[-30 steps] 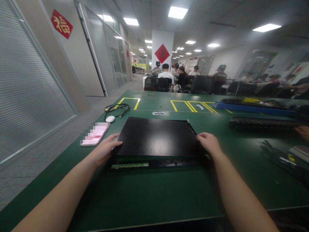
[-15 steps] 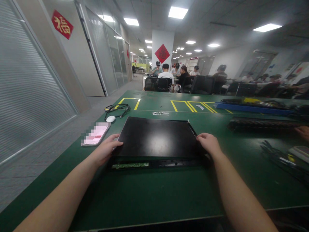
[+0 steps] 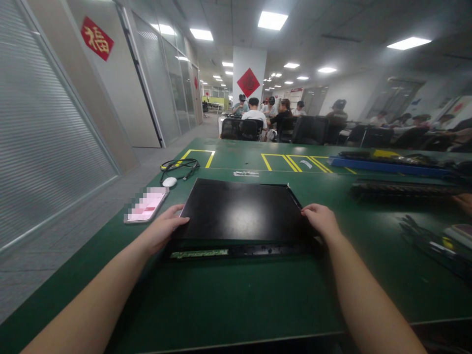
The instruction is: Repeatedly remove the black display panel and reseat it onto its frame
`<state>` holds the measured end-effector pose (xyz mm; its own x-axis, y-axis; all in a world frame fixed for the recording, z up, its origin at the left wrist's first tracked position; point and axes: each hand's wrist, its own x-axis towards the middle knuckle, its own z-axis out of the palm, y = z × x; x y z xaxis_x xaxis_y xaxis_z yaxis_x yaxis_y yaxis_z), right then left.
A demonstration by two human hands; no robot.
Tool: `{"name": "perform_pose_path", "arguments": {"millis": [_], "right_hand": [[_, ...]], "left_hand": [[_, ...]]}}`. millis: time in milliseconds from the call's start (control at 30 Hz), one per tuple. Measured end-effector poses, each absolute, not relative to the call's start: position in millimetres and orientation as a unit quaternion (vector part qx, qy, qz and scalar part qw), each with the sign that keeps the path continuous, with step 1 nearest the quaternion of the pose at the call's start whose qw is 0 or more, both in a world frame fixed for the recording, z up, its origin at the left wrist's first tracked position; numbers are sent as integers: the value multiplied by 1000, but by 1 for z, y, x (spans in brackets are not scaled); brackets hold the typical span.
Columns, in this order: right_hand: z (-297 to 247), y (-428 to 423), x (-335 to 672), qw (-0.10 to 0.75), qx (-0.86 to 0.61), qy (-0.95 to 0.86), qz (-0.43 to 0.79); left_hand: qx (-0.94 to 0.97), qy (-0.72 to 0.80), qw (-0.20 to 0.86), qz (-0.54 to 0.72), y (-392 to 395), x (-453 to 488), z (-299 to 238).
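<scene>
A flat black metal chassis (image 3: 241, 211) lies on the green table (image 3: 236, 295) in front of me, its near edge showing a green circuit board strip (image 3: 199, 253). My left hand (image 3: 162, 228) grips the chassis at its left near corner, thumb on the lid. My right hand (image 3: 320, 221) grips the right near corner, fingers curled over the edge.
A phone (image 3: 146, 205), a white mouse (image 3: 169, 182) and a coiled black cable (image 3: 179, 167) lie to the left. Long black and blue units (image 3: 387, 164) and tools (image 3: 435, 241) sit at the right. Another person's hand (image 3: 465, 200) shows at the right edge. People sit at the far desks.
Both hands stay on the chassis corners. The lid has slid slightly away from me; the view has barely shifted.
</scene>
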<state>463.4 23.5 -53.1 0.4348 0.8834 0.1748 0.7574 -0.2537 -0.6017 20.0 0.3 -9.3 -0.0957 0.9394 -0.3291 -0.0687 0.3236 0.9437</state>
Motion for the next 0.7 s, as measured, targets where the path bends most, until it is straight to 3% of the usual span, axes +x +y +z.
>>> {"name": "perform_pose_path", "arguments": {"millis": [500,700], "right_hand": [[-50,23,461,311,-810,-479,133],[-51,23,463,313,-807,-483,127]], "left_hand": [[445,548,502,499,5,14,-14],[503,596,438,447,15,1,-26]]}}
